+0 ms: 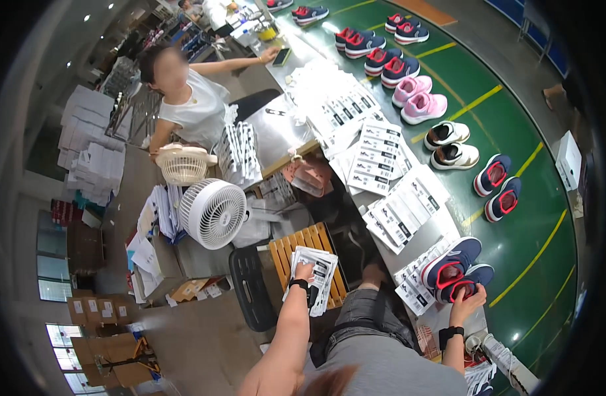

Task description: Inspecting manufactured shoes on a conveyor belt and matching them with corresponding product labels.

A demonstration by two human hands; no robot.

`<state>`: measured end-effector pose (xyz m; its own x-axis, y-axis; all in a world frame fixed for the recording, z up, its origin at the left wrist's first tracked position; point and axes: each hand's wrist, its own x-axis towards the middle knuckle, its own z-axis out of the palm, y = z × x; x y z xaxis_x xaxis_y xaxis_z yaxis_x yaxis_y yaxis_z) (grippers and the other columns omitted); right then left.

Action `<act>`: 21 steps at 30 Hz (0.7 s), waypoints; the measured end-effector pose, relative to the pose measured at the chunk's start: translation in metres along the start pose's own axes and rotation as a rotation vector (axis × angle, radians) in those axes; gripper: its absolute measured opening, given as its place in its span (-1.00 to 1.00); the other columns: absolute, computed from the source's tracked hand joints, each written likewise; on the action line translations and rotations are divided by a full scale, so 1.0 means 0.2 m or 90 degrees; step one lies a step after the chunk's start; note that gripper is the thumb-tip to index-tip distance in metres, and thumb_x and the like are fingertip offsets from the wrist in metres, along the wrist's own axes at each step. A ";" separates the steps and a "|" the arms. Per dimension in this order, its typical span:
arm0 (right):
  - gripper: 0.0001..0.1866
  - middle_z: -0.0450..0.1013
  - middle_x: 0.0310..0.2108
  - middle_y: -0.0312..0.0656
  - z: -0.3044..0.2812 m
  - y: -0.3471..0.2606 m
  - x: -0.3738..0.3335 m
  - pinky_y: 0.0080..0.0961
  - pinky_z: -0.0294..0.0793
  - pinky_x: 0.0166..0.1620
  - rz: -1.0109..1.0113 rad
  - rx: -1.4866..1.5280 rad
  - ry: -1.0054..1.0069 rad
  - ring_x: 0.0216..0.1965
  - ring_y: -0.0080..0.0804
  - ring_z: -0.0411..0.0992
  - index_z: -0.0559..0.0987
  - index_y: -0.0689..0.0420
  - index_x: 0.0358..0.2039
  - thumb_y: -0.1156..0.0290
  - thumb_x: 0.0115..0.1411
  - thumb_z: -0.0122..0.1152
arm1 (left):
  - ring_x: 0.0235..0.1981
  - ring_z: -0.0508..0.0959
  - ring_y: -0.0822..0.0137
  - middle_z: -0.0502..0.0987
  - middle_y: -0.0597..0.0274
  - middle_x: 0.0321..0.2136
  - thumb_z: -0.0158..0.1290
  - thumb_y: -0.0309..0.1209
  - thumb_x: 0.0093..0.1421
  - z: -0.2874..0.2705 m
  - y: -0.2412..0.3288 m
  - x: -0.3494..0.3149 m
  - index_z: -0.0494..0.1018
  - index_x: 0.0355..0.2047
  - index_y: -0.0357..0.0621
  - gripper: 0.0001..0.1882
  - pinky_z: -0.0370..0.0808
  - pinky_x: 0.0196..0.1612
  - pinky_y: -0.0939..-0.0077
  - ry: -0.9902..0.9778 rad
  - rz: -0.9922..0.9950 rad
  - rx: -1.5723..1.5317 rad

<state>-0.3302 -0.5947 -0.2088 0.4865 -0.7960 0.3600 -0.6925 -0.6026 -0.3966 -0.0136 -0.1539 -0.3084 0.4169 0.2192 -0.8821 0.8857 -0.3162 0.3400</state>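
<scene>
Head view: right fingers (478, 294) partly hide the navy shoe (482, 272) they grip.

Fan (213, 214) left, sheets (325, 267) between, shoes (463, 252) right

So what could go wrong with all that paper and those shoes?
The papers at the left hand are stacked unevenly, so some might slip off the slatted stool. The dark blue shoes at the right hand overlap some label sheets, so moving them might drag one along. If the white fan is on, it might blow loose sheets about; I can't tell whether it's spinning.
</scene>
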 end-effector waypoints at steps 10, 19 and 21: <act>-0.55 0.29 -0.01 0.02 0.02 -0.07 0.03 -0.08 0.11 0.16 0.045 0.068 0.034 0.06 0.03 0.21 0.34 0.23 -0.02 0.46 0.06 0.20 | -0.03 0.50 -0.10 0.32 -0.09 0.13 0.04 -0.28 0.20 -0.01 0.11 -0.19 0.21 0.19 -0.30 -0.40 0.42 0.04 -0.02 -0.028 0.018 -0.030; -0.53 0.28 -0.02 0.04 -0.01 -0.06 0.02 -0.08 0.10 0.18 0.040 0.091 0.047 0.08 0.03 0.19 0.34 0.24 -0.04 0.48 0.01 0.22 | -0.12 0.57 0.05 0.48 0.01 -0.06 0.01 -0.26 0.23 0.23 0.11 -0.32 0.33 0.03 -0.21 -0.59 0.45 -0.02 0.07 -0.098 0.029 -0.024; -0.53 0.28 -0.03 0.04 -0.02 -0.06 0.02 -0.08 0.10 0.18 0.035 0.092 0.057 0.08 0.03 0.19 0.34 0.24 -0.05 0.49 0.00 0.22 | -0.13 0.57 0.06 0.50 0.02 -0.09 0.01 -0.24 0.24 0.25 0.12 -0.33 0.34 0.02 -0.21 -0.59 0.45 -0.03 0.10 -0.137 0.028 -0.028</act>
<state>-0.3220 -0.5899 -0.1992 0.3965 -0.8235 0.4059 -0.6294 -0.5657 -0.5328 -0.0295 -0.2222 -0.2578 0.4070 0.0028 -0.9134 0.8773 -0.2796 0.3900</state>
